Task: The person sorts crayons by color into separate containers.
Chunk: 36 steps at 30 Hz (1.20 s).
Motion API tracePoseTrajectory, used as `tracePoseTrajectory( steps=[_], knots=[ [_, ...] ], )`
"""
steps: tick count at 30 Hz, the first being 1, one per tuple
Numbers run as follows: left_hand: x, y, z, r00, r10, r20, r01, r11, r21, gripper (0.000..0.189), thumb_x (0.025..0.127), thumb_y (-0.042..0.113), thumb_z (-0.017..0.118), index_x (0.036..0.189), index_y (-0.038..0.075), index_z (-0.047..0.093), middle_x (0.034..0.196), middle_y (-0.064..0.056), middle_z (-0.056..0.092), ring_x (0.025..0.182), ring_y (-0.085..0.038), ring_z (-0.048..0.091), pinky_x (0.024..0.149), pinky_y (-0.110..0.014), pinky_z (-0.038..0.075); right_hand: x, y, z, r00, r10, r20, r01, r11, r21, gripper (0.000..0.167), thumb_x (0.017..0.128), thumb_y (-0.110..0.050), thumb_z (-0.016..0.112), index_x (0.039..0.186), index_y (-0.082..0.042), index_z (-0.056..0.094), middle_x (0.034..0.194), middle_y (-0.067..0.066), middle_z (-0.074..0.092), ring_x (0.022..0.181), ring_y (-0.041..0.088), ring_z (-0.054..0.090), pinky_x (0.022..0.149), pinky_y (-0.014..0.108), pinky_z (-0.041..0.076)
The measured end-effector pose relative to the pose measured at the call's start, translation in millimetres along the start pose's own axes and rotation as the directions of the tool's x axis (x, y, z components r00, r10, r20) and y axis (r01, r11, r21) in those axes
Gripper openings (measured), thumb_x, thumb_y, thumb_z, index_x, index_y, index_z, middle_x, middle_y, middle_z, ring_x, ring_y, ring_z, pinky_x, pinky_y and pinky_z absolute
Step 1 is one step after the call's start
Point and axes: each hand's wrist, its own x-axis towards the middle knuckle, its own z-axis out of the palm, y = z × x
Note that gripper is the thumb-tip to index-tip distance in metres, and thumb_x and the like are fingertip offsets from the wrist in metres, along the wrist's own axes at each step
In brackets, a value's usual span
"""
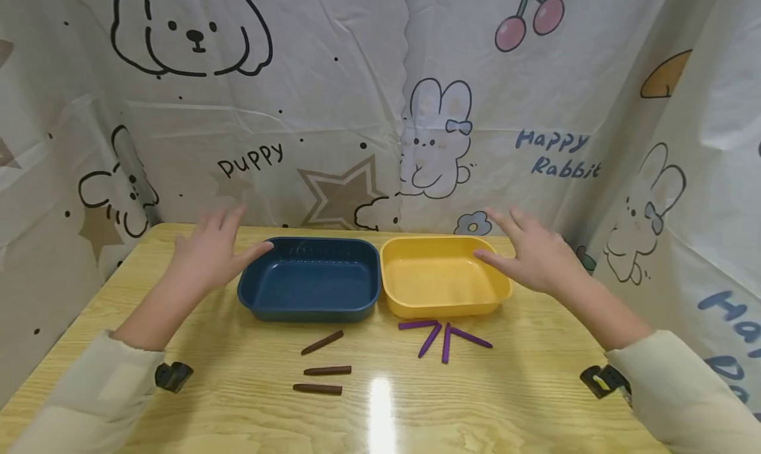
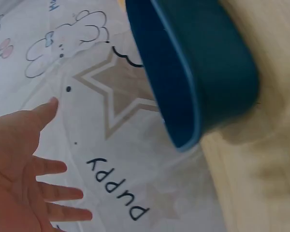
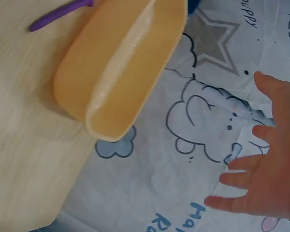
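Note:
My left hand (image 1: 205,254) hovers at the left end of a dark blue rectangular bin (image 1: 315,314), fingers spread and holding nothing. Over by the right end of a yellow bin (image 1: 448,308), my right hand (image 1: 538,256) is raised with its fingers apart, also holding nothing. Both bins stand side by side, and no contents show inside them in the head view. In front of the blue bin lie 3 brown crayons (image 1: 327,371), spaced apart. Several purple crayons (image 1: 446,345) lie in a loose fan before the yellow bin.
A light wood-grain table (image 1: 250,414) carries everything. Behind it and along both sides hangs a pale printed cloth (image 1: 333,97) with cartoon animals. Black bands with a buckle (image 1: 174,377) (image 1: 605,381) show beside each sleeve.

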Motion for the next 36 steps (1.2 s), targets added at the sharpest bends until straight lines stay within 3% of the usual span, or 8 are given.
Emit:
tracePoseTrajectory(
  steps=[4,9,15,20,29,36],
  knots=[
    [-1.5,-7.7,8.6,0.999,0.040,-0.007,-0.040,0.999,-0.034,0.089,0.087,0.065,0.043,0.147,0.002,0.022,0.145,-0.031,0.027,0.128,-0.052,0.029,0.089,-0.071,0.032,-4.7,5,13,0.989,-0.142,-0.032,0.143,0.990,0.020,0.074,0.087,-0.060,0.049,0.145,-0.016,0.036,0.141,0.021,0.043,0.125,0.043,0.044,0.096,0.062,0.037],
    [-1.0,-16.5,22.4,0.998,0.049,0.029,-0.045,0.990,-0.131,0.083,0.090,0.056,0.049,0.145,-0.002,0.025,0.142,-0.034,0.030,0.126,-0.052,0.032,0.095,-0.064,0.034,-12.2,6,34,0.958,-0.281,-0.053,0.284,0.958,0.047,0.053,0.086,-0.041,0.063,0.127,-0.008,0.057,0.121,0.015,0.062,0.107,0.035,0.060,0.090,0.050,0.047],
    [-1.1,-27.3,42.4,0.996,0.038,0.080,-0.022,0.980,-0.199,0.076,0.092,0.044,0.052,0.144,-0.004,0.026,0.139,-0.037,0.031,0.124,-0.053,0.035,0.096,-0.063,0.034,-23.5,3,60,0.944,-0.330,0.018,0.326,0.939,0.107,0.033,0.082,-0.031,0.070,0.107,-0.010,0.066,0.099,0.006,0.068,0.084,0.020,0.063,0.071,0.033,0.053],
    [-1.4,-35.7,55.7,0.997,0.039,0.062,-0.022,0.967,-0.252,0.071,0.093,0.036,0.054,0.142,-0.008,0.028,0.137,-0.037,0.036,0.122,-0.052,0.039,0.094,-0.061,0.036,-28.7,3,77,0.931,-0.361,0.048,0.351,0.925,0.144,0.025,0.081,-0.027,0.071,0.100,-0.011,0.068,0.087,-0.001,0.066,0.074,0.012,0.059,0.065,0.023,0.049],
    [1.8,-49.8,78.7,0.996,0.004,0.084,0.028,0.929,-0.368,0.066,0.095,0.029,0.053,0.141,-0.009,0.027,0.126,-0.037,0.048,0.106,-0.048,0.055,0.080,-0.051,0.049,-30.3,9,105,0.917,-0.390,0.082,0.368,0.908,0.202,0.019,0.083,-0.023,0.070,0.097,-0.011,0.069,0.082,-0.006,0.064,0.071,0.008,0.056,0.061,0.019,0.045],
    [2.0,-50.2,88.8,0.995,-0.021,0.101,0.069,0.868,-0.491,0.058,0.095,0.015,0.050,0.141,-0.010,0.027,0.118,-0.035,0.052,0.076,-0.027,0.067,0.060,-0.030,0.054,-31.8,15,130,0.930,-0.363,0.055,0.346,0.916,0.202,0.017,0.082,-0.020,0.070,0.096,-0.011,0.069,0.083,-0.004,0.065,0.073,0.010,0.058,0.063,0.023,0.047]
  ],
)
